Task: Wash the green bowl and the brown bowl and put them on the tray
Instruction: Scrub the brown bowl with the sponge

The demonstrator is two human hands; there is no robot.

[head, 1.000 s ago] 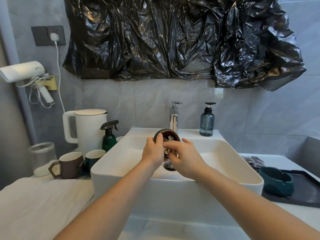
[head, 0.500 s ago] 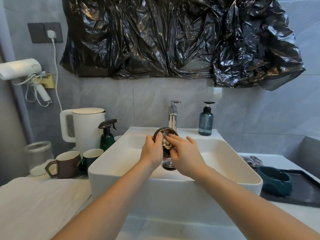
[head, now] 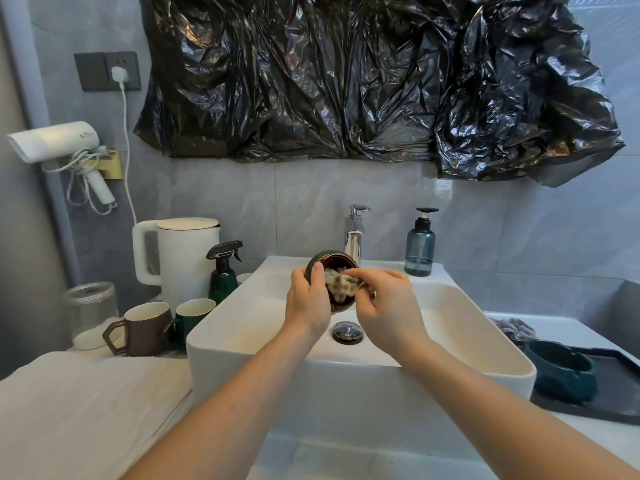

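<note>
A grey-tiled bathroom wall carries a crumpled black plastic sheet (head: 374, 81) above a white rectangular basin (head: 485, 327). Over the basin, the left hand (head: 308, 303) has its fingers curled tight around the outside of the brown bowl (head: 337, 263), thumb lying across the near rim, so the bowl sits tipped on its side with its dark opening facing the person. The right hand (head: 388, 310) has its fingers pinched together on a checked cloth (head: 341, 284), pressing it at the bowl's mouth; part of the cloth bulges out between the two hands. The bowl is held clear above the drain plug (head: 347, 331), just in front of the chrome tap (head: 353, 237). Whether water is running cannot be told.

To the right of the tap a blue-grey soap dispenser (head: 420, 247) stands on the basin's back ledge. Further right, on the counter, the green bowl (head: 562, 368) rests on the dark tray (head: 609, 407), with a crumpled grey rag (head: 512, 329) just behind it. Left of the basin stand a green spray bottle (head: 223, 275), a white kettle (head: 180, 261), a brown mug (head: 145, 329), a green mug (head: 194, 317) and a clear glass jar (head: 91, 310). A white hair dryer (head: 59, 142) hangs on the wall above them, near a socket with a white plug (head: 119, 74).
</note>
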